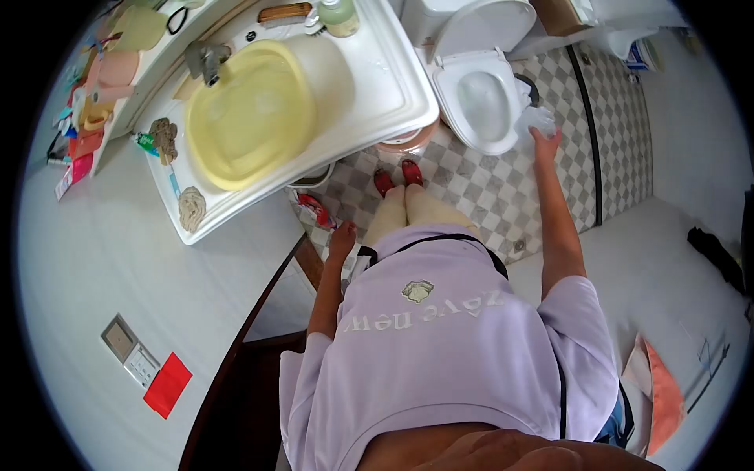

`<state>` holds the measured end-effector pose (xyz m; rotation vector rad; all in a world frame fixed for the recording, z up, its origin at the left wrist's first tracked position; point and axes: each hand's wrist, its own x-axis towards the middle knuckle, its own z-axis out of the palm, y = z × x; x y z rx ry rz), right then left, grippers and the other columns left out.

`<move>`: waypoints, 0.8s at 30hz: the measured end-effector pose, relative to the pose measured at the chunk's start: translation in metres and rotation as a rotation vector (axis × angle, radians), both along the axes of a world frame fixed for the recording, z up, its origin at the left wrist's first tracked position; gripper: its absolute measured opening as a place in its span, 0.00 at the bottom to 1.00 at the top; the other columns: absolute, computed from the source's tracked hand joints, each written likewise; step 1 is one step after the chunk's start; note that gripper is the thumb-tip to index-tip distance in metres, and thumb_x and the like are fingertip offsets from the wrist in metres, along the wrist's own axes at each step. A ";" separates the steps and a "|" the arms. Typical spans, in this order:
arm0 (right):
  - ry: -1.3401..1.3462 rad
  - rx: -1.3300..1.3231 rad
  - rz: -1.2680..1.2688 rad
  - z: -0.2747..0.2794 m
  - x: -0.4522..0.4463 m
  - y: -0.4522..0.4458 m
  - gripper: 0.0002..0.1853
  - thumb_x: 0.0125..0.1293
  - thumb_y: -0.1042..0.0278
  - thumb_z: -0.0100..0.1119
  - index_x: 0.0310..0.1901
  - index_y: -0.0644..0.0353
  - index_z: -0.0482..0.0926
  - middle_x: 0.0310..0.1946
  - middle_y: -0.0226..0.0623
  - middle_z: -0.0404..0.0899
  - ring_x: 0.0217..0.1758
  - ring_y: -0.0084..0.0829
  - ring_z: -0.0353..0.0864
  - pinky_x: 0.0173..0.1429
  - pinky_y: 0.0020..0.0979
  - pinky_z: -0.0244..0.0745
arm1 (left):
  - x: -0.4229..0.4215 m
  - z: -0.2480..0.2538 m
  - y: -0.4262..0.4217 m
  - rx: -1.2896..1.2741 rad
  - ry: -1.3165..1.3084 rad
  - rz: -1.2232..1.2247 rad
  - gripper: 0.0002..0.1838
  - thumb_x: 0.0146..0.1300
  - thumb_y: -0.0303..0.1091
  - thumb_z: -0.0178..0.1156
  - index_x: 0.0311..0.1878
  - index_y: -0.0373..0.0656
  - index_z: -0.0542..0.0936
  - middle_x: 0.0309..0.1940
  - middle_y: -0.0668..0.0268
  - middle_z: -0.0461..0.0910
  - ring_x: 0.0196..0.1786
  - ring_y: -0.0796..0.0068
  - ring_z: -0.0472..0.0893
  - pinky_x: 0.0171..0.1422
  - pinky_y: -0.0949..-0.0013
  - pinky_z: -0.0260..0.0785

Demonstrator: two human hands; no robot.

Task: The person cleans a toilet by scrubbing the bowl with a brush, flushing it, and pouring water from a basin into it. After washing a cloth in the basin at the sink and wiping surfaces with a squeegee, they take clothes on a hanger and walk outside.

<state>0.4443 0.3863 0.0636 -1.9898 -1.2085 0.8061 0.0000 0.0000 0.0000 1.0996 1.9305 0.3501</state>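
Observation:
In the head view my right hand [544, 143] reaches out beside the toilet, its fingers closed on a crumpled, see-through plastic bag [537, 120]. The bag hangs just right of the toilet bowl [481, 110], whose lid is raised. Low on the left, my left hand [342, 239] is closed at the end of a crumpled red-and-white plastic packet [317, 210]. Part of the grip is hidden by the hand itself. Left of the toilet, a yellow basin [251, 114] with water in it rests in the white sink [369, 86] under the tap [207, 63].
Along the sink's rim lie a brush [284, 13], a green bottle [338, 17] and a coiled beige cloth [192, 209]. A shelf of cups and bottles [118, 69] runs along the left wall. Checkered tiles [503, 188] cover the floor, crossed by a black strip [587, 133].

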 end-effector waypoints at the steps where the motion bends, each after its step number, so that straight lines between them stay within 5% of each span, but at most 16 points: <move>1: 0.066 0.037 0.003 0.007 -0.015 0.003 0.47 0.45 0.65 0.70 0.65 0.58 0.50 0.59 0.47 0.60 0.63 0.39 0.60 0.64 0.35 0.58 | -0.002 0.003 -0.002 -0.024 0.025 0.009 0.10 0.58 0.37 0.50 0.41 0.45 0.73 0.33 0.50 0.78 0.40 0.48 0.77 0.43 0.52 0.68; 7: 0.438 0.245 0.422 0.134 -0.157 -0.005 0.44 0.46 0.73 0.68 0.63 0.59 0.52 0.56 0.42 0.62 0.61 0.34 0.61 0.57 0.31 0.66 | -0.016 -0.011 -0.025 -0.018 0.017 0.067 0.09 0.58 0.35 0.48 0.40 0.46 0.73 0.33 0.51 0.78 0.39 0.47 0.77 0.41 0.51 0.69; 10: 0.343 0.210 0.620 0.165 -0.235 -0.017 0.46 0.44 0.74 0.69 0.63 0.58 0.51 0.56 0.42 0.62 0.57 0.32 0.66 0.55 0.33 0.69 | -0.018 -0.024 -0.031 0.072 0.024 0.060 0.09 0.57 0.34 0.48 0.40 0.46 0.73 0.33 0.51 0.78 0.39 0.48 0.77 0.41 0.51 0.69; 13: 0.371 0.197 0.727 0.112 -0.289 -0.006 0.47 0.42 0.66 0.71 0.63 0.63 0.53 0.54 0.46 0.61 0.53 0.36 0.68 0.48 0.30 0.73 | -0.013 -0.018 -0.025 0.065 0.010 0.083 0.09 0.57 0.33 0.48 0.41 0.45 0.73 0.33 0.52 0.78 0.39 0.49 0.77 0.41 0.52 0.69; 18: -0.051 0.241 0.786 0.085 -0.341 -0.002 0.49 0.42 0.64 0.70 0.64 0.64 0.50 0.57 0.52 0.58 0.57 0.48 0.64 0.58 0.39 0.66 | -0.015 -0.025 -0.031 0.130 -0.015 0.110 0.09 0.58 0.32 0.49 0.41 0.45 0.73 0.33 0.53 0.78 0.39 0.51 0.78 0.42 0.55 0.69; 22: 0.026 0.266 0.712 0.064 -0.337 -0.004 0.54 0.42 0.66 0.69 0.67 0.62 0.42 0.58 0.53 0.57 0.59 0.52 0.61 0.63 0.41 0.60 | -0.011 -0.017 -0.040 0.129 -0.067 0.095 0.08 0.57 0.33 0.52 0.40 0.44 0.74 0.33 0.53 0.78 0.40 0.51 0.78 0.42 0.56 0.70; 24: -0.135 0.369 0.685 0.071 -0.323 -0.020 0.47 0.46 0.66 0.67 0.65 0.63 0.48 0.57 0.52 0.59 0.57 0.51 0.63 0.61 0.40 0.61 | -0.012 -0.018 -0.050 0.108 -0.071 0.081 0.08 0.57 0.33 0.52 0.39 0.43 0.74 0.32 0.53 0.79 0.40 0.51 0.78 0.42 0.56 0.70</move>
